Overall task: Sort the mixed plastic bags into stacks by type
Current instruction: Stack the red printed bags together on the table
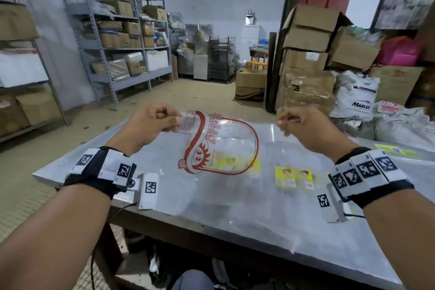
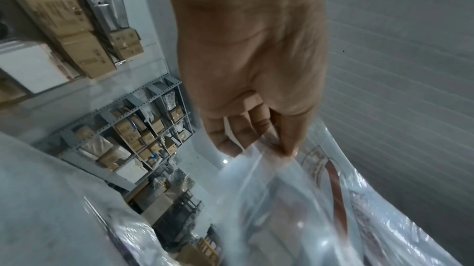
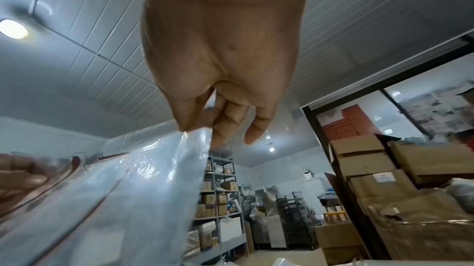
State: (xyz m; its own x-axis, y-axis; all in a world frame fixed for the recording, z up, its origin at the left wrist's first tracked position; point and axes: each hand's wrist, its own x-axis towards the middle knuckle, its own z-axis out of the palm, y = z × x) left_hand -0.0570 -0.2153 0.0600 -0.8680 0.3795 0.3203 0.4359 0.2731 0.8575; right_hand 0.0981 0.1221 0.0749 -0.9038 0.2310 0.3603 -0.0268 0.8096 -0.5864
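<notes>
A clear plastic bag with a red arch and wheat print point(image 1: 221, 143) hangs stretched between both hands above the table. My left hand point(image 1: 162, 122) pinches its upper left corner, and the wrist view shows thumb and fingers of the left hand point(image 2: 256, 138) curled on the film of the printed bag point(image 2: 320, 199). My right hand point(image 1: 289, 122) pinches the upper right corner; in the right wrist view the right hand point(image 3: 205, 126) nips the bag point(image 3: 128, 179) between thumb and forefinger. Under it, bags with yellow labels point(image 1: 294, 176) lie flat on the table point(image 1: 211, 214).
More clear bags lie on the table at the right, one with a yellow-green label point(image 1: 390, 149). White sacks point(image 1: 357, 96) and stacked cardboard boxes point(image 1: 306, 54) stand behind the table's right end. Metal shelves point(image 1: 122, 37) with boxes line the left wall.
</notes>
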